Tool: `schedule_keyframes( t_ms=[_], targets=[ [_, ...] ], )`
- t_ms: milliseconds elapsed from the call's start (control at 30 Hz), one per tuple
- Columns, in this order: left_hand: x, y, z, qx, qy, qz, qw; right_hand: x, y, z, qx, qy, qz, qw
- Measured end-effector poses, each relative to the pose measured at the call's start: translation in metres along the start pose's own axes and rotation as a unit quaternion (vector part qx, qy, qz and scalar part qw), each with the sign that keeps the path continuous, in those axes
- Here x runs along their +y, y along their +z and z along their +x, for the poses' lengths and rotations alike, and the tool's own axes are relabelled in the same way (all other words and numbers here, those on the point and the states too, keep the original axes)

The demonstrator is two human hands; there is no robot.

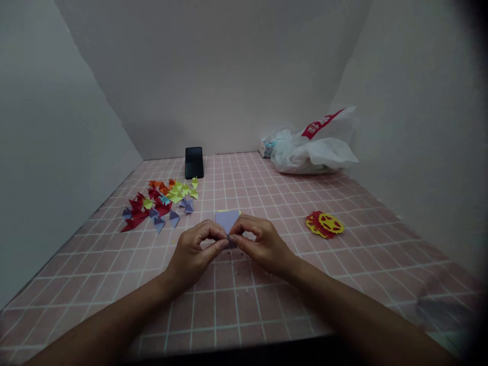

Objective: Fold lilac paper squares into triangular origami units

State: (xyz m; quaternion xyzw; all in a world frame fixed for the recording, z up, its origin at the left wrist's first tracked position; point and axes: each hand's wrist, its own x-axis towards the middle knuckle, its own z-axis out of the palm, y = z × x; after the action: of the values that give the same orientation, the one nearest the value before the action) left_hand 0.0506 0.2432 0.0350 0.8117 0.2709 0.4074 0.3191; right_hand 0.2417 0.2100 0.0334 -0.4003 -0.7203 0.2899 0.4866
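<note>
Both my hands meet at the middle of the table, thumbs and forefingers pinched together. Between the fingertips of my left hand [199, 249] and my right hand [263, 241] is a small piece of purple folded paper [231, 245], mostly hidden by the fingers. Just behind them lies a purple paper square [226, 218], with a yellow edge showing beneath it. To the left is a loose group of small folded paper pieces [163, 197] in red, orange, yellow, blue and purple. Some purple ones [174, 218] stand at its near side.
A dark phone [194, 162] leans upright at the back left. At the back right, a white plastic bag [312, 152] with red print rests against a small box [266, 147]. Red and yellow gear-shaped cutouts [331, 223] lie to the right. Walls enclose the pink tiled-pattern tabletop [274, 305].
</note>
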Motion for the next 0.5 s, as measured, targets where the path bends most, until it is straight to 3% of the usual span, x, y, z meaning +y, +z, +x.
schedule_keyframes(
  t_ms=[500],
  targets=[
    [-0.0024,0.0015,-0.0003,-0.002,-0.018,0.003,1.000,0.0017,-0.0008,0.0034,-0.056,0.075,0.060,0.994]
  ],
)
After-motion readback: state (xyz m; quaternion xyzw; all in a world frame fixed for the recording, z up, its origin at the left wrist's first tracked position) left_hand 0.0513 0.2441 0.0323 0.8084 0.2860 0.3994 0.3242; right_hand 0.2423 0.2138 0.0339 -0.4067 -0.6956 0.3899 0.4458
